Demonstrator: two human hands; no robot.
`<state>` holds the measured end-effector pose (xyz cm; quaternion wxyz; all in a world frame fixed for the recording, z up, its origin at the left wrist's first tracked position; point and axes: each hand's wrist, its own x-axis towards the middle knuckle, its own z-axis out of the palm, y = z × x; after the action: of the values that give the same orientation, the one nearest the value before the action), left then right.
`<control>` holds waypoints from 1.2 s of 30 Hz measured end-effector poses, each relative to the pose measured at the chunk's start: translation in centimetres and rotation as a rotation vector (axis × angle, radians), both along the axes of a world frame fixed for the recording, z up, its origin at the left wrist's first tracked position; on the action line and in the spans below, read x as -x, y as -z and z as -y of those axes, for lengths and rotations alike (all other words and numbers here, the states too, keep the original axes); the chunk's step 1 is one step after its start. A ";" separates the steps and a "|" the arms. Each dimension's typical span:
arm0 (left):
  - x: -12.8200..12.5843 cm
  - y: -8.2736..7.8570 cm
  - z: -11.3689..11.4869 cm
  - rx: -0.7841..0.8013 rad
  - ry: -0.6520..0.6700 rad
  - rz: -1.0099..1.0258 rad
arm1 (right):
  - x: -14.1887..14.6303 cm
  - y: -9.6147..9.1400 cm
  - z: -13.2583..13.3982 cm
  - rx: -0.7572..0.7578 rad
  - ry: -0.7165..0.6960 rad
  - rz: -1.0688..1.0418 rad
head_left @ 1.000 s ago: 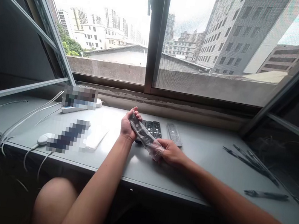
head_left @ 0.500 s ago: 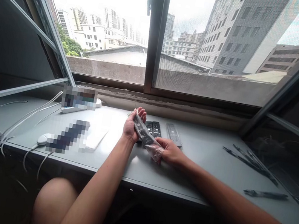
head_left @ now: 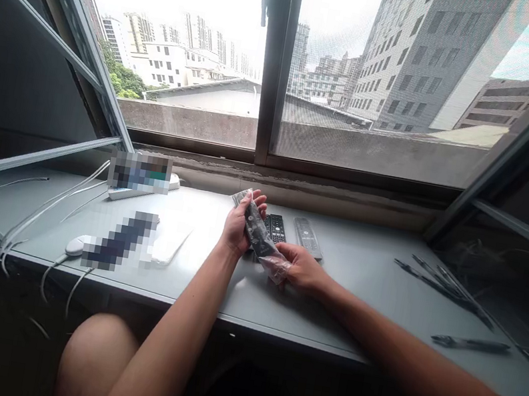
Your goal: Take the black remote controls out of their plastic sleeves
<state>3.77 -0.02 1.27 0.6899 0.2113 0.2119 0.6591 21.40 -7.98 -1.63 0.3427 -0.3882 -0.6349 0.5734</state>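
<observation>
The wrapped remote [head_left: 260, 238], a dark handset in a clear plastic sleeve, is held slantwise just above the counter [head_left: 361, 288], in front of the window. The left hand [head_left: 238, 224] has its grip curled around the far, upper end, fingers closed over the plastic. The right hand [head_left: 302, 268] pinches the near, lower end, where the loose sleeve bunches.

Just behind the wrapped remote, a black remote [head_left: 278, 227] lies flat on the counter, and a grey remote [head_left: 307, 236] lies just to the right of that. Well to the right of the wrapped remote are a spread of pens [head_left: 442, 285] and one single pen [head_left: 471, 343]. Well to its left, white cables [head_left: 49, 209] trail over the counter's edge.

Handling this well seems to call for one firm hold and one light one. The left grip should steady the body through the plastic, while the right works only the slack film. Staying low over the counter limits any drop.
</observation>
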 end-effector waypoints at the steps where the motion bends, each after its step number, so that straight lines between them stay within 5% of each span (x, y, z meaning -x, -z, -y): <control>1: -0.1 0.0 0.1 0.000 0.003 -0.008 | 0.0 0.0 0.0 0.001 0.003 -0.003; 11: -0.8 -0.2 0.8 -0.009 0.086 -0.052 | -0.1 -0.1 -0.2 -0.016 -0.006 0.011; 26: 1.9 0.3 -1.2 0.086 -0.223 0.315 | -0.5 0.2 -0.5 0.072 -0.071 -0.169; 31: 1.9 -0.2 -0.9 0.059 -0.154 0.313 | -0.8 0.3 -0.9 0.189 -0.047 -0.344; 36: 0.2 -0.2 0.2 -0.006 0.037 0.108 | -0.7 0.1 -0.8 0.299 -0.100 -0.394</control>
<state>3.54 -0.18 1.52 0.7116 0.1816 0.1685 0.6575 22.05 -7.20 -1.77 0.3698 -0.2833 -0.4825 0.7417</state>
